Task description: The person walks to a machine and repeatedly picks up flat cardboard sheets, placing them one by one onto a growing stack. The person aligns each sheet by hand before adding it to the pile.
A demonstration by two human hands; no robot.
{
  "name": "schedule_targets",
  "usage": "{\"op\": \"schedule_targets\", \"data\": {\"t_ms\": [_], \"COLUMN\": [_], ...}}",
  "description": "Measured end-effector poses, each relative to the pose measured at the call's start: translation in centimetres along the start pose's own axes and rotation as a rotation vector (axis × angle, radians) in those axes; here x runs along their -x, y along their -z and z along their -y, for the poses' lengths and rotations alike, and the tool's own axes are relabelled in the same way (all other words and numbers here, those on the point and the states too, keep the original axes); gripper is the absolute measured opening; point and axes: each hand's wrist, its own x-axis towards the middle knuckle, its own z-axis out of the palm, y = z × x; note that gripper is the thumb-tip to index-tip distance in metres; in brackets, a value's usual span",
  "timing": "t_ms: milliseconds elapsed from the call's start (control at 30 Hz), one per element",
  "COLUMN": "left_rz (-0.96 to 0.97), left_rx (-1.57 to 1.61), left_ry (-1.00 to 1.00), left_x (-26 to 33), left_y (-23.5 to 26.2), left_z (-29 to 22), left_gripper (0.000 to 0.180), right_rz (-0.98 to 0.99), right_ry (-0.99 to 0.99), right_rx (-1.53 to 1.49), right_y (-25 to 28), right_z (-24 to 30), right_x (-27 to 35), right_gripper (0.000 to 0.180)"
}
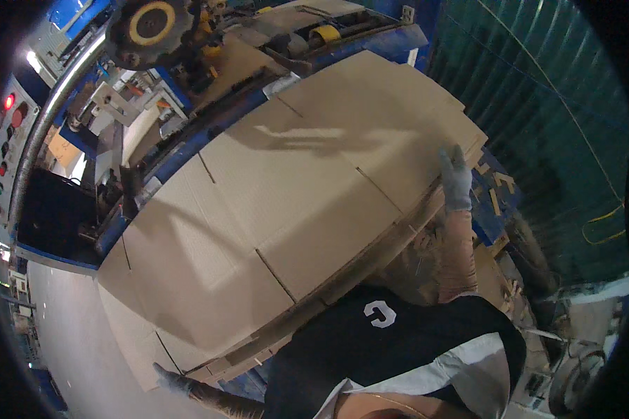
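Note:
A large flat sheet of brown corrugated cardboard (293,202), cut with several dark slots, lies slantwise in front of me on top of further sheets. My right hand (456,183), in a grey glove, rests at the sheet's right end with its fingers stretched out and a little apart. At the near left corner, my left hand (172,381), also gloved, touches the cardboard edge. A finger of it points out straight along the corner; the rest of its fingers are partly hidden.
Beyond the sheet stands a blue machine (175,153) with a black handwheel (152,24). A curved metal rail (45,126) and a button panel (3,157) with a lit red lamp are at left. Cardboard scraps (497,192) lie at right, near a green corrugated wall (552,140).

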Motion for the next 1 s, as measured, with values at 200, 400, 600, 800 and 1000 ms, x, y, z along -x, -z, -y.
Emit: {"op": "schedule_targets", "data": {"t_ms": [200,400,600,800,1000], "left_rz": [-0.022,0.228,0.753,0.657,0.573], "left_rx": [0.437,1.301,1.272,0.799,0.156], "left_ry": [-0.113,-0.222,-0.203,-0.379,-1.668], "left_x": [-2.8,-6.9,-8.5,3.6,14.9], "left_y": [-0.1,1.2,4.0,8.2,5.1], "left_z": [3.0,4.4,0.8,1.5,-3.4], "left_gripper": [0.054,0.047,0.047,0.038,0.05], "right_rz": [0.017,-0.394,0.096,-0.073,0.632], "right_ry": [0.028,0.138,-0.118,0.441,1.483], "right_rx": [-0.131,-0.939,-1.201,-0.271,-0.049], "right_y": [-1.6,0.5,5.8,12.9,6.3], "right_z": [-1.8,5.3,9.5,9.9,11.9], "right_x": [-2.0,-2.9,-3.9,4.7,9.5], "right_gripper": [0.053,0.049,0.039,0.035,0.031]}}
